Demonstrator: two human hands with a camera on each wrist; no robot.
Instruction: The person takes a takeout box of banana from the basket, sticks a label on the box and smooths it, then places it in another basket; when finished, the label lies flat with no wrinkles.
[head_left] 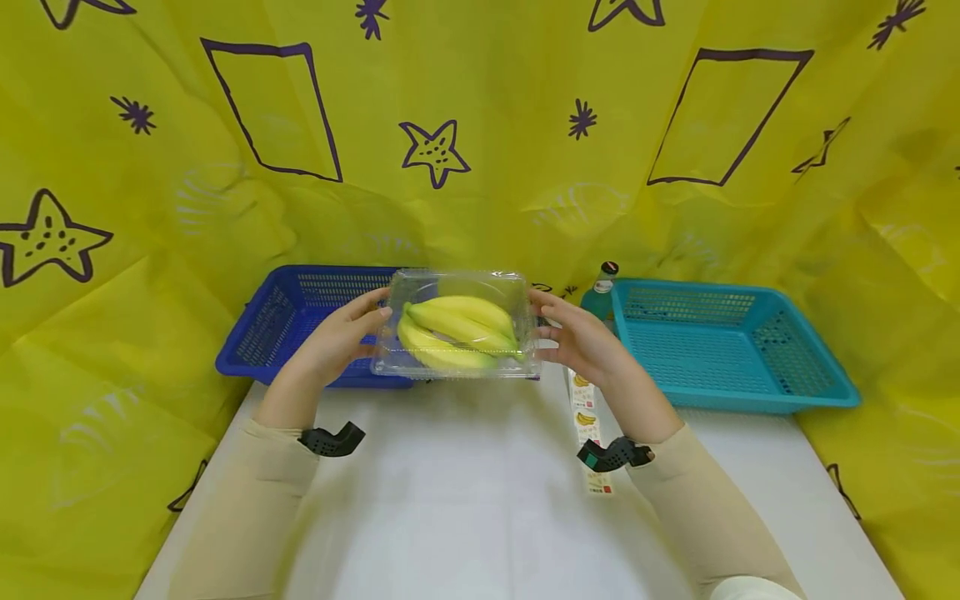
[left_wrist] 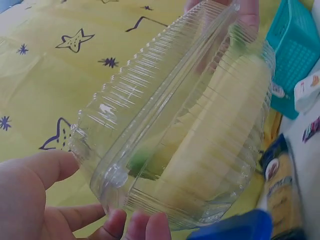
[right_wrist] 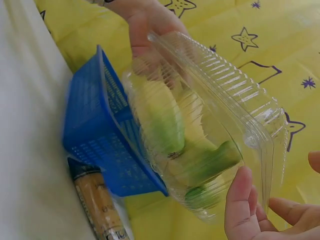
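Observation:
A clear plastic clamshell box (head_left: 392,354), closed and lifted above the white table, contains several yellow bananas (head_left: 457,325) with greenish tips. My left hand (head_left: 337,337) grips the box's left end. In the left wrist view, its thumb is by the lid side and its fingertips are underneath. The opposite end is held by my right hand (head_left: 585,337). The right wrist view shows those fingers (right_wrist: 239,200) pinching the box's rim at a corner. Part of each hand is hidden behind the clear plastic or cut off by the frame.
A blue basket (head_left: 258,333) stands back left, partly behind the box. At the back right are a teal basket (head_left: 712,358) and a green bottle (head_left: 600,293). A strip of banana-printed stickers (head_left: 587,421) lies under my right forearm. A brownish packet (left_wrist: 282,192) shows past the box.

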